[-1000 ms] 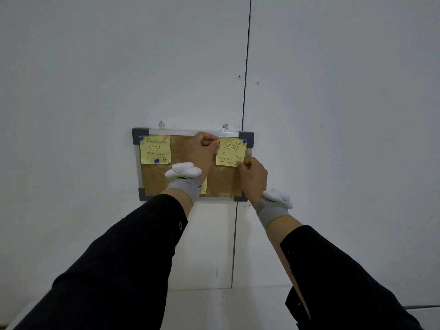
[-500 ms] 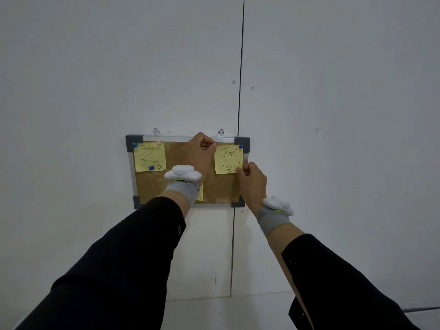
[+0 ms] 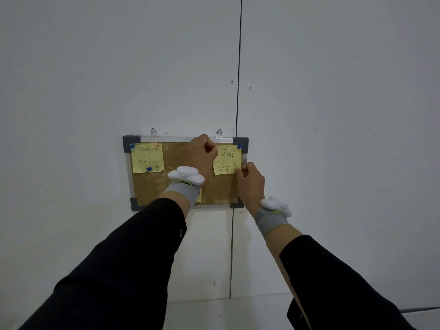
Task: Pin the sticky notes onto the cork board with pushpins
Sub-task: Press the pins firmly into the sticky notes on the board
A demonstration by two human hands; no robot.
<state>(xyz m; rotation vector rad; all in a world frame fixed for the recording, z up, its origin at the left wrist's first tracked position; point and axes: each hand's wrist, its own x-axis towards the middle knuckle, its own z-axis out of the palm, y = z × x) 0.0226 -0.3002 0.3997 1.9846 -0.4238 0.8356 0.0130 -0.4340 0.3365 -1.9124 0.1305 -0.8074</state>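
cork board (image 3: pixel 171 186): rough cork, brushed metal frame, matt grey plastic corners | my notes (image 3: pixel 227 160): matt yellow paper | my sleeves (image 3: pixel 133 258): matt black cloth

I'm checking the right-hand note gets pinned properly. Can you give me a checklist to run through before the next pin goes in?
1. Stay Strong note flat on the cork board: ok.
2. Top right corner held by the blue pushpin: ok.
3. Left hand at the top left corner: ok; pin there: cannot tell.
4. Right hand at the bottom right corner: ok; pin held: cannot tell.
5. Left note pinned: ok.
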